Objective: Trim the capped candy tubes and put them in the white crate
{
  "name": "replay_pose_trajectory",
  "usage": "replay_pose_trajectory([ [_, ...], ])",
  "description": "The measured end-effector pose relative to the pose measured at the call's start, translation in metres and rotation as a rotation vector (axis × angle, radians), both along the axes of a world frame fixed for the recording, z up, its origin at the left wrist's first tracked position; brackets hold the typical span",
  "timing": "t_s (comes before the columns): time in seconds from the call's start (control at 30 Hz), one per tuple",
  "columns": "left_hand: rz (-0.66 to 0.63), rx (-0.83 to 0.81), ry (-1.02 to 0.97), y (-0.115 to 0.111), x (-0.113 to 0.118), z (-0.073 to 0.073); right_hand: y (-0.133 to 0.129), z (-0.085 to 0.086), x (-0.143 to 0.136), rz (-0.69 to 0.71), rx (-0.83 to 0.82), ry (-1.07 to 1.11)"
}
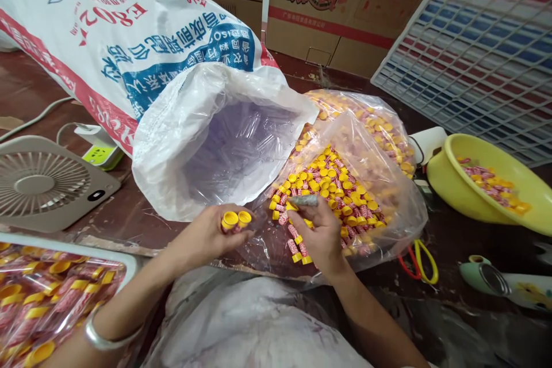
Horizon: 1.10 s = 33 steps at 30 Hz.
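My left hand point(215, 236) is closed around clear tubes with two yellow caps point(236, 219) facing up. My right hand point(318, 233) is closed in a pinch at the near edge of a pile, with a grey wrapping point(303, 200) around one finger. A small yellow-capped piece shows at its fingertips, partly hidden. The pile is of small pink-and-white printed tubes with yellow caps point(328, 184), spilling from a clear plastic bag point(388, 195). Several loose ones lie beside my right hand. Beyond my left hand, a white woven sack point(150, 167) lies with its mouth towards me, clear tubes point(241, 144) inside.
At lower left stands a white-rimmed container point(131, 261) of larger filled tubes. A fan point(47, 184) and a power strip point(103, 152) sit left. To the right are a yellow bowl point(448, 184), scissors point(418, 261) and a green bottle-like object point(485, 277). Cartons point(319, 17) and a white rack point(470, 57) stand behind.
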<state>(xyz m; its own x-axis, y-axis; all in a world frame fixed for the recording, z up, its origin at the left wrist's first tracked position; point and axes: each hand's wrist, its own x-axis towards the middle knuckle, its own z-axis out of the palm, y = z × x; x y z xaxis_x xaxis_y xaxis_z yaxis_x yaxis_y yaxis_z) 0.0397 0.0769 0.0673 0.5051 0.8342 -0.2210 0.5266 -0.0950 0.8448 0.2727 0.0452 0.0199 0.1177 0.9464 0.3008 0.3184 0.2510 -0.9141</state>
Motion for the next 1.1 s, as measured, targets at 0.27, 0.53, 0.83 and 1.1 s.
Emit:
replay_pose_trajectory([
  [0.27,0.07,-0.341,-0.401,-0.029,0.03,-0.012,-0.014,0.03,-0.003,0.236,0.097,-0.18],
  [0.53,0.249,-0.63,-0.791,-0.038,0.032,-0.024,-0.021,0.02,-0.011,0.296,0.299,-0.555],
  [0.83,0.214,-1.032,-1.304,-0.04,0.026,-0.039,-0.024,0.03,-0.01,0.185,0.254,-0.547],
  [1.1,0.214,-1.058,-1.44,-0.046,0.021,-0.046,-0.022,0.031,-0.016,0.334,0.281,-0.56],
])
